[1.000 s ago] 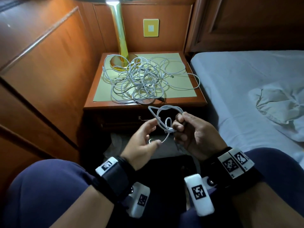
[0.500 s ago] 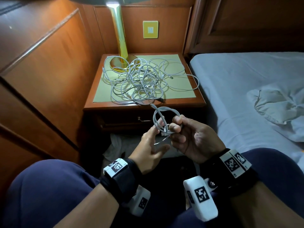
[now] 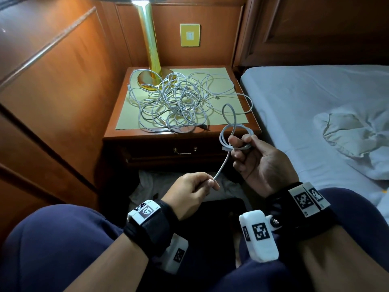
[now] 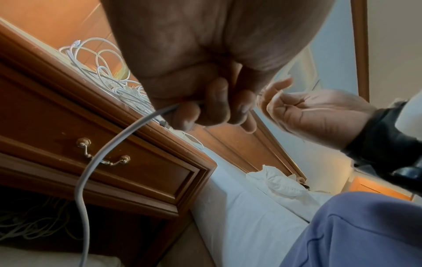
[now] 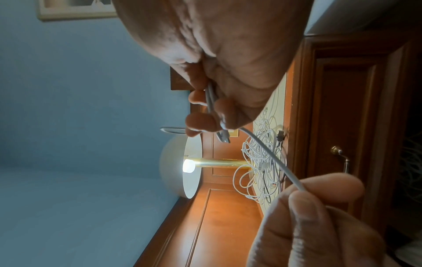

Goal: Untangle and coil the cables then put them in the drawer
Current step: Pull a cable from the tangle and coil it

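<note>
White charging cable (image 3: 235, 137), thin, light and floppy, is partly coiled in the right hand (image 3: 261, 163), at four o'clock from the tangled cables (image 3: 179, 102) on the nightstand (image 3: 117, 135). Fingers curl around the loops, palm up. Left hand (image 3: 189, 192), lower, pinches the free tail taut. Coils likely spring open; best gripped where loops cross. Drawer (image 3: 185, 152) sits closed.

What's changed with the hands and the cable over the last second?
The left hand has pulled away from the coil, down and toward the person, now pinching the cable's free end and drawing it taut. The right hand has risen a little, still gripping the white cable coil. The tangled pile and closed drawer are unchanged.
</note>
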`<action>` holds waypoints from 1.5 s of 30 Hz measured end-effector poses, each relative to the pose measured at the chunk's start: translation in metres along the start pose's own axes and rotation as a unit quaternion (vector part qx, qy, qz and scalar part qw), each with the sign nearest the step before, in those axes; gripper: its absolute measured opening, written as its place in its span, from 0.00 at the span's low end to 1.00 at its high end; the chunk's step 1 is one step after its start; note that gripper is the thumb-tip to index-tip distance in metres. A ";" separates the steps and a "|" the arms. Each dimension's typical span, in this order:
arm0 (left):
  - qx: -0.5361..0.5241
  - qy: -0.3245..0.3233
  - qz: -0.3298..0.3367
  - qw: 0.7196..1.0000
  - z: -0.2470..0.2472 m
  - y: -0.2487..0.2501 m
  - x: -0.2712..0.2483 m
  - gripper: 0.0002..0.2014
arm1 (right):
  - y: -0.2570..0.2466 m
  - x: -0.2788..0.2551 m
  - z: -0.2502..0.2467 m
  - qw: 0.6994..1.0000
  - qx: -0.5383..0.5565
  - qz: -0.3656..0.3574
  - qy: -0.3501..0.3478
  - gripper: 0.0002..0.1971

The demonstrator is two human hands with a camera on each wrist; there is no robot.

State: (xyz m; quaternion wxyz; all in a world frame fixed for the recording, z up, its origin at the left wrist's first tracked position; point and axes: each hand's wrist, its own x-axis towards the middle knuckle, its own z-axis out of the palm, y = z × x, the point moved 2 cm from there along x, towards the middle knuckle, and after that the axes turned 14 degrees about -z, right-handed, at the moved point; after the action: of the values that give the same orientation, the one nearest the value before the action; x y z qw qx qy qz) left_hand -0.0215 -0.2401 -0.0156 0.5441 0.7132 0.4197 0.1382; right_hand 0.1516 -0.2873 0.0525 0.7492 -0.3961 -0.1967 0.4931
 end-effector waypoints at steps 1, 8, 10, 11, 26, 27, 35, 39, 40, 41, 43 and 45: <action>0.008 0.001 -0.002 1.000 0.001 0.000 0.000 0.11 | 0.000 0.000 0.001 1.000 0.002 -0.002 -0.001 0.16; 0.077 -0.009 -0.021 0.997 0.000 -0.006 0.001 0.11 | 0.000 0.000 0.002 0.999 0.036 -0.007 -0.022 0.16; 0.102 -0.003 -0.036 0.994 -0.002 -0.007 0.003 0.12 | 0.000 0.001 0.001 0.999 0.041 -0.012 -0.027 0.16; 0.125 -0.001 -0.042 0.991 -0.004 -0.009 0.004 0.12 | -0.001 0.002 0.000 0.998 0.045 -0.017 -0.028 0.15; 0.106 0.034 0.037 0.993 -0.026 0.012 -0.010 0.14 | -0.024 0.013 -0.020 0.949 -0.260 -0.177 -0.029 0.15; 0.074 0.044 0.057 0.995 -0.031 0.015 -0.011 0.14 | -0.024 0.013 -0.023 0.925 -0.326 -0.190 -0.049 0.16; -0.022 0.128 0.137 0.982 -0.064 0.024 -0.010 0.19 | -0.001 0.004 -0.019 0.726 -0.615 -0.165 -0.260 0.19; -0.045 0.161 0.131 0.977 -0.073 0.026 -0.011 0.16 | 0.006 -0.001 -0.013 0.729 -0.592 -0.124 -0.320 0.20; -0.047 0.172 0.129 0.976 -0.075 0.026 -0.010 0.15 | 0.008 -0.002 -0.011 0.746 -0.568 -0.113 -0.329 0.21; -0.050 0.183 0.122 0.974 -0.076 0.025 -0.009 0.15 | 0.011 -0.003 -0.010 0.772 -0.532 -0.098 -0.333 0.20; -0.064 0.200 0.104 0.972 -0.078 0.021 -0.006 0.14 | 0.014 -0.006 -0.005 0.825 -0.452 -0.070 -0.331 0.18; -0.067 0.214 0.089 0.970 -0.079 0.017 -0.003 0.15 | 0.014 -0.007 -0.002 0.848 -0.406 -0.061 -0.336 0.18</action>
State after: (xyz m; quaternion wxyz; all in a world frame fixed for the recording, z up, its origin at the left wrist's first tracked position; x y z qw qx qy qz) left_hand -0.0677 -0.1908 0.0295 0.4741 0.6634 0.4507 0.3633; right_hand 0.1415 -0.2914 0.0409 0.4382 -0.4620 -0.6428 0.4260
